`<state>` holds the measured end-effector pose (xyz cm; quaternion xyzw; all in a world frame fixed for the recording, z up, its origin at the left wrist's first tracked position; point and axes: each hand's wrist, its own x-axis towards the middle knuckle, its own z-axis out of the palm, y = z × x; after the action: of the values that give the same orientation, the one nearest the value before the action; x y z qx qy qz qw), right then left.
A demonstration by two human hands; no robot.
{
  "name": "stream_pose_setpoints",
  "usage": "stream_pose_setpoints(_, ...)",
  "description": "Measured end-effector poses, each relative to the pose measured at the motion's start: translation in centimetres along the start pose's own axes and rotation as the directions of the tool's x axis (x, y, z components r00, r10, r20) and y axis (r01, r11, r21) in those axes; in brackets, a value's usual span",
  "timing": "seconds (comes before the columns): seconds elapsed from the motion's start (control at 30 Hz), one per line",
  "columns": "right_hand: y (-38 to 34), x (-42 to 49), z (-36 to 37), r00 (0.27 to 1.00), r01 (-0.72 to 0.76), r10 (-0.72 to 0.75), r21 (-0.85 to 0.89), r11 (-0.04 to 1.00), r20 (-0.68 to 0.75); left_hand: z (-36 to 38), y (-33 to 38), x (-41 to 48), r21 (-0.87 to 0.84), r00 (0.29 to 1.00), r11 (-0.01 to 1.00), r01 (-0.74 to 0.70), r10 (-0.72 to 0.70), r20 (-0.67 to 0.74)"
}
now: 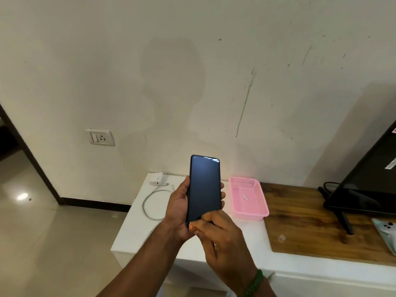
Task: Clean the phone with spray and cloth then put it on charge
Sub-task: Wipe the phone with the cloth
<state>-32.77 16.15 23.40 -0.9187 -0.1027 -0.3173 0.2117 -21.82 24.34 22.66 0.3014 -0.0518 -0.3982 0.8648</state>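
Note:
My left hand [179, 207] grips a black phone [204, 187] upright above the white cabinet, with its dark screen facing me. The thumb lies along the phone's left edge and the fingertips wrap its right edge. My right hand [220, 239] is at the phone's bottom end, fingers curled. It pinches a small orange scrap [192, 228] against the lower corner; I cannot tell what the scrap is. A white charger adapter [157, 180] and its looped white cable [152, 203] lie on the cabinet behind my left hand. No spray bottle is in view.
A wall socket [100, 137] sits on the wall to the left. A pink basket [248, 199] stands right of the phone. Further right, a wooden top [300, 224] carries a small clear cap [281, 238], a TV [368, 181] and another pale phone [385, 232].

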Motion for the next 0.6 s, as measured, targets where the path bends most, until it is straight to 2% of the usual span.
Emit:
stream_pose_setpoints(0.23, 0.6, 1.1, -0.3, 0.999, 0.009, -0.008, 0.029, 1.0, -0.031, 0.3, -0.3, -0.3, -0.056, 0.999, 0.998, 0.042, -0.043, -0.013)
stream_pose_setpoints(0.43, 1.9, 3.6, -0.5, 0.997, -0.018, 0.022, 0.05, 0.999, -0.078, 0.1, -1.1, -0.4, -0.098, 0.993, 0.992, 0.079, -0.088, -0.083)
stream_pose_setpoints(0.6, 3.4, 5.9, -0.5, 0.993, -0.065, 0.072, 0.071, 0.995, -0.09, 0.1, -2.0, -0.5, -0.048, 0.993, 0.996, 0.073, -0.077, -0.088)
